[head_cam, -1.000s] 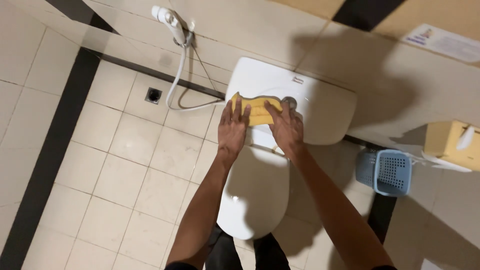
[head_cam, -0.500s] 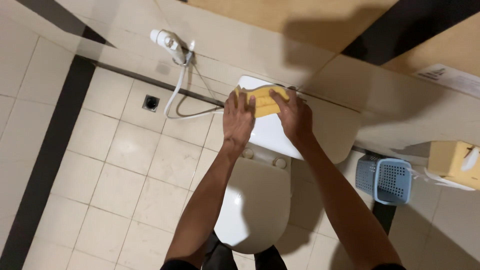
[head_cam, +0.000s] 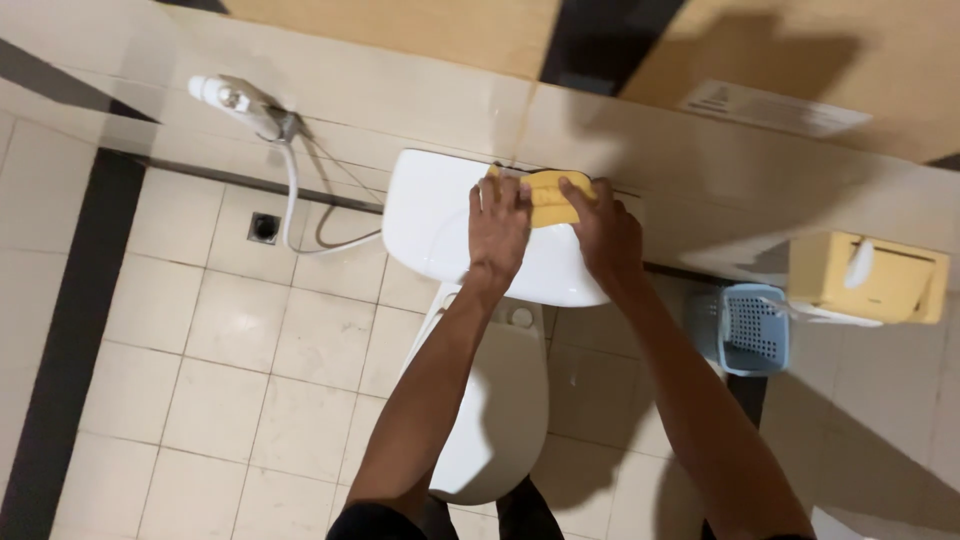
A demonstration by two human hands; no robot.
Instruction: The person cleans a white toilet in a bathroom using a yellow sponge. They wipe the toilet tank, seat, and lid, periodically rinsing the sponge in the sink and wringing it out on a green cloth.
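Observation:
A yellow cloth [head_cam: 547, 196] lies on the far edge of a white toilet tank lid [head_cam: 435, 225], close to the wall. My left hand [head_cam: 497, 228] presses flat on the cloth's left part, fingers spread toward the wall. My right hand [head_cam: 603, 232] grips the cloth's right part. Below the tank, the closed white toilet seat lid [head_cam: 495, 410] reaches toward me, partly covered by my left forearm.
A white spray hose [head_cam: 290, 190] hangs from a wall holder at the left, beside a floor drain [head_cam: 264, 227]. A blue plastic basket [head_cam: 752, 328] stands on the floor at the right. Above it a yellow paper dispenser [head_cam: 866, 278] is fixed to the wall.
Both hands have slid the yellow cloth from the middle of the tank lid up to its far edge by the wall.

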